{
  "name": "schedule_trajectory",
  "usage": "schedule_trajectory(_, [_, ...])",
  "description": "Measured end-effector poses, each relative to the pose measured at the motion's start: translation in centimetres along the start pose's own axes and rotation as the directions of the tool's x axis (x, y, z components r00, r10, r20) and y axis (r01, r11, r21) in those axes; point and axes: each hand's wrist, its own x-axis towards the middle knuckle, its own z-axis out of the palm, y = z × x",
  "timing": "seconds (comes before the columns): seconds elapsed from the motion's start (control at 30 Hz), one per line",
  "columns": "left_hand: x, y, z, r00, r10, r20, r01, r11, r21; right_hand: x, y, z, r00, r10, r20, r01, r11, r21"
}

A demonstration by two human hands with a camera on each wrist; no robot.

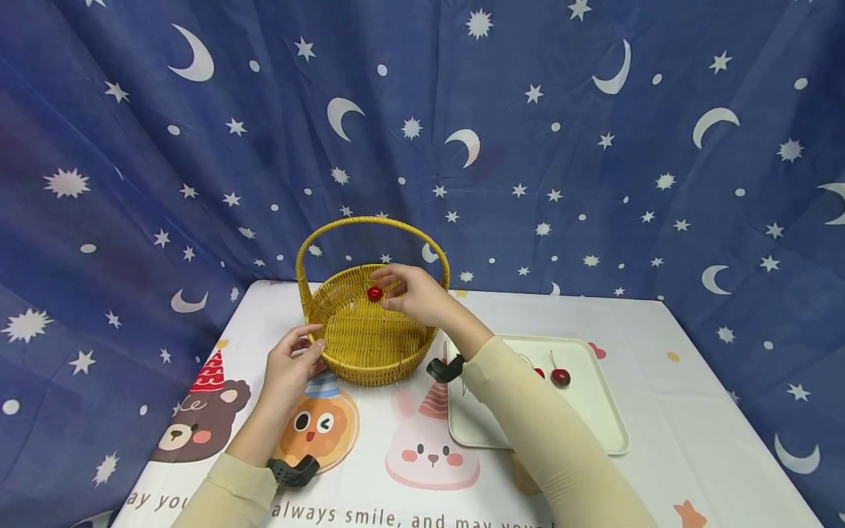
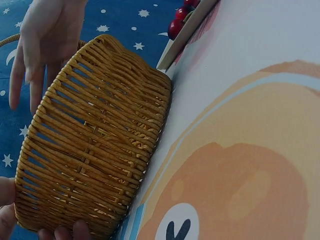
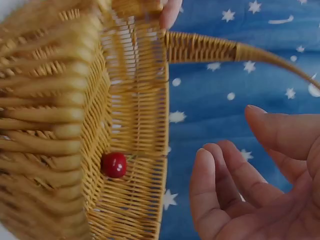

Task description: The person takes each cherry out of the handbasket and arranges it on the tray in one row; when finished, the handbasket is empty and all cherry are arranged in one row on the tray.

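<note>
A yellow woven basket (image 1: 376, 370) with a tall hoop handle stands on the table. My left hand (image 1: 293, 356) grips its left rim, with the thumb (image 2: 6, 220) and several fingertips (image 2: 62, 234) on the weave in the left wrist view. Over the basket's right side hovers my right hand (image 1: 412, 293), its fingers loosely bent and apart from the thumb, with nothing between them. A red cherry (image 3: 114, 165) lies inside the basket against the far wall, apart from the right hand in the right wrist view.
To the right of the basket lies a white tray (image 1: 597, 411) holding a dark red cherry (image 1: 560, 378) with a stem and more red fruit partly hidden by the right sleeve (image 1: 548, 425). A blue star-patterned curtain (image 1: 528, 242) hangs behind the printed white tablecloth (image 1: 650, 352).
</note>
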Motion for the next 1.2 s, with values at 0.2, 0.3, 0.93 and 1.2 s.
schedule_trajectory(0.2, [0.0,-0.1,-0.1,1.000,-0.004,0.005,0.004,1.000,-0.001,3.2,0.9,0.6,0.999,0.043,-0.015,-0.043,0.999,-0.016])
schedule_trajectory(0.3, [0.0,-0.1,-0.1,1.000,-0.002,0.003,0.002,1.000,0.000,4.6,1.7,1.0,0.996,0.085,0.004,-0.085,0.996,-0.029])
schedule_trajectory(0.93, [0.0,-0.2,-0.4,1.000,0.003,-0.007,-0.003,0.999,0.037,7.6,4.7,4.2,0.965,0.221,0.142,-0.171,0.939,-0.298])
schedule_trajectory(1.2, [0.1,-0.1,-0.2,1.000,0.002,0.001,-0.002,0.999,0.038,7.9,5.0,5.1,0.973,0.196,0.120,-0.156,0.947,-0.280])
